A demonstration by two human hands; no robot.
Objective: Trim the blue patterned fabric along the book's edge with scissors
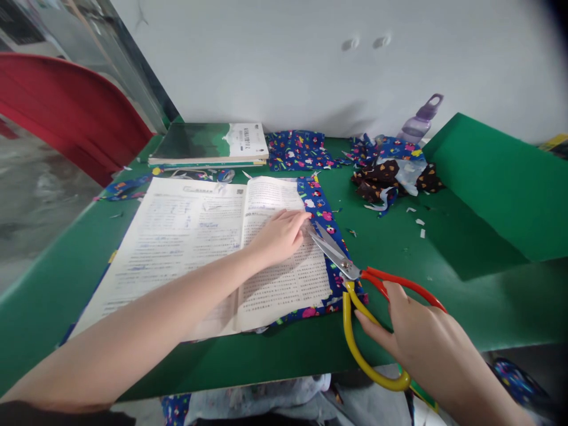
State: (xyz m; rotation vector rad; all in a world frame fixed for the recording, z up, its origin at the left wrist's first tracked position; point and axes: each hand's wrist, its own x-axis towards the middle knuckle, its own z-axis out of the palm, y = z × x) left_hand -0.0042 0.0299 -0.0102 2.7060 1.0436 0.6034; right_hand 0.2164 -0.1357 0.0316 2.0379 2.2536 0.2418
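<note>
An open book [177, 248] lies on a blue patterned fabric cover [326, 216], which shows along its right and lower edges. My left hand [281, 234] rests on the right page. Its fingers are pinched at the border of page and fabric, and what they hold is unclear. My right hand [412, 322] grips scissors [335, 254] with one red and one yellow handle. The blades are parted and point toward my left fingertips, over the fabric strip.
Stacked books [208, 145] and a flat piece of blue fabric [297, 151] lie at the back. Crumpled fabric scraps [386, 171] sit before a purple bottle [417, 124]. A green panel [501, 183] stands at right. White bits [420, 222] dot the green table [465, 319]. A red chair [66, 100] stands left.
</note>
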